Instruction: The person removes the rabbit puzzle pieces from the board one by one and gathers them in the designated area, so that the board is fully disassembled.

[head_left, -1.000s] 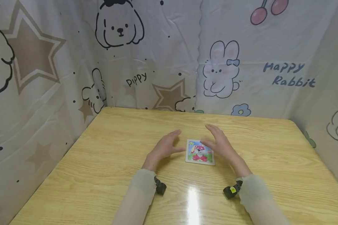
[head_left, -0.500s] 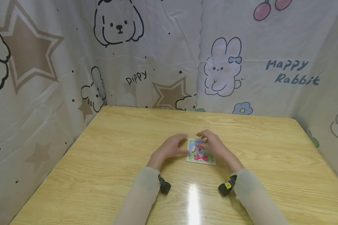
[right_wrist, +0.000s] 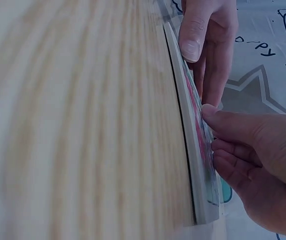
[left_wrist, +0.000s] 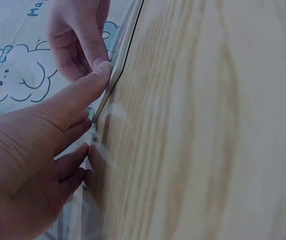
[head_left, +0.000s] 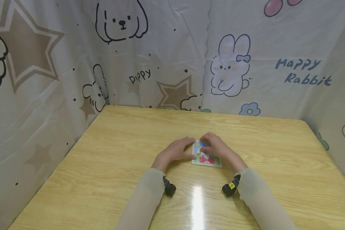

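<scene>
From above, 2 hands meet at the card [head_left: 206,157] on the table [head_left: 109,153]. Up close, the left hand [head_left: 176,150] presses its thumb on the card's edge. The right hand [head_left: 216,148] lays curled fingers on top.

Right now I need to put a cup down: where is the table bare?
Bare wood lies between the puzzle card and each curtain wall, and behind it. Crowded only mid-table, where both hands meet on the card.

Bare left hand [head_left: 176,150] and right hand [head_left: 217,147], no rings or gloves seen. Pale, greenish-beige long sleeves [head_left: 149,188] reaching both wrists. Small black wrist cameras [head_left: 169,188] strapped just behind each hand; yellow sticker [head_left: 232,186] on the right-hand unit.
</scene>
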